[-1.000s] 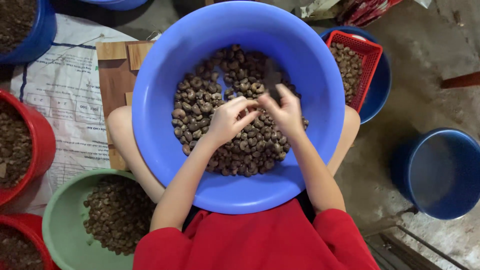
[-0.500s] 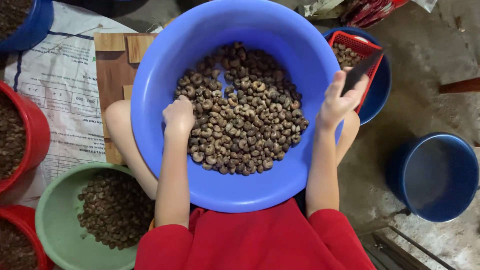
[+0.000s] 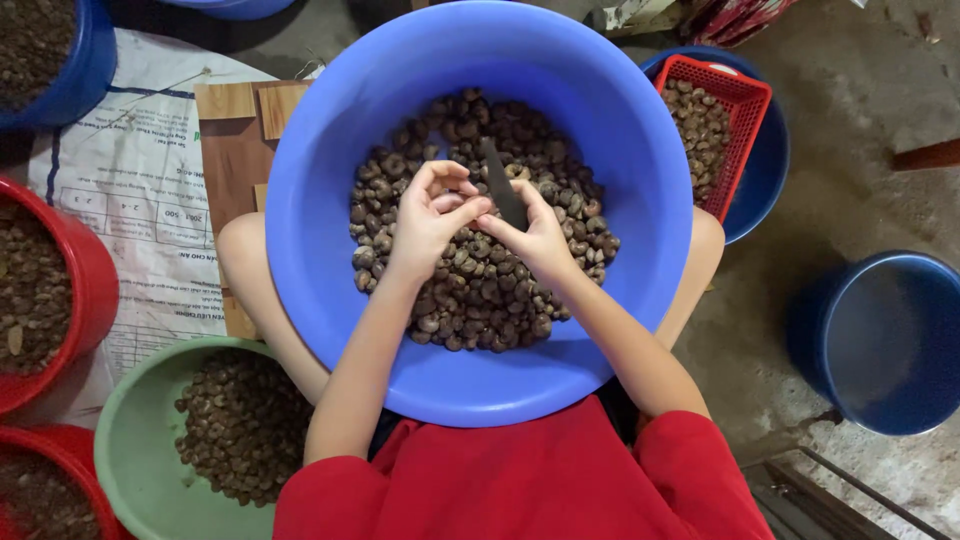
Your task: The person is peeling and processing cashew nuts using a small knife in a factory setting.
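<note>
Over one large blue basin point(image 3: 320, 250) of cashew nuts point(image 3: 480, 290), the right hand point(image 3: 540, 235) pinches one dark knife point(image 3: 502, 185); the left hand point(image 3: 430, 215) pinches one nut.

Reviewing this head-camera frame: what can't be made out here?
- What the left hand pinches: hidden by its curled fingers.
- Handle of the dark blade: covered by the right hand.
- Bottom of the big blue basin: buried under nuts.
- Red tub and green basin: cut off by the frame's left and bottom edges.
- Inside of the blue bucket: too shadowed.
</note>
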